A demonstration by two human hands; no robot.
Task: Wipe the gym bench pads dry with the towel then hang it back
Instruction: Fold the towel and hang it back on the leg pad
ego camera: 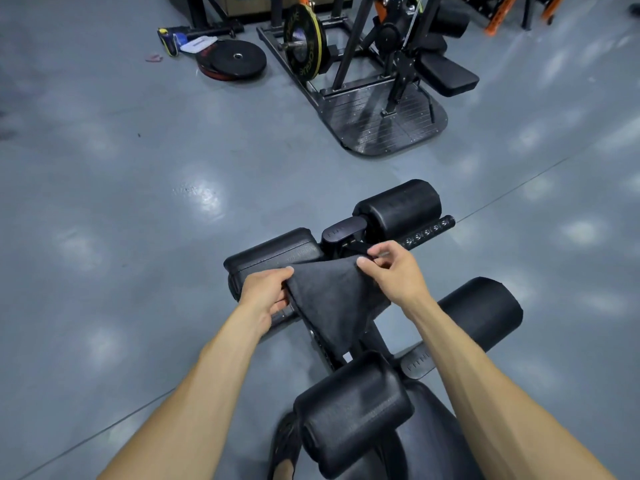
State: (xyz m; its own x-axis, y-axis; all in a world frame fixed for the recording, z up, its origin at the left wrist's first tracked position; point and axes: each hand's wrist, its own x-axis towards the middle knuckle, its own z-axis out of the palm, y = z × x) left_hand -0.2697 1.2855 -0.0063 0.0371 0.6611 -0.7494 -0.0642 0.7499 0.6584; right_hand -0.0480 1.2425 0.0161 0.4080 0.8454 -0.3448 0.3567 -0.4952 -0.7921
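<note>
Both hands work the dark grey terry towel over the black padded gym bench, seen from above on a glossy grey floor.

Left hand: fingers curled around the towel's left edge, bunching it against the near side of the flat black rectangular pad. Right hand: thumb and forefinger pinched on the towel's far corner, other fingers loosely bent, lifting it just beside the bench's black metal adjustment bracket.

Held this way the cloth is pulled taut between the two grips and drapes down over the bench's centre frame, its lower point hanging toward the near black roller pad. Likely purpose: spreading it to a flat face for wiping, or squaring it for hanging; cannot tell which.

More black roller pads sit far right and right. No towel hook or rail is visible.
</note>
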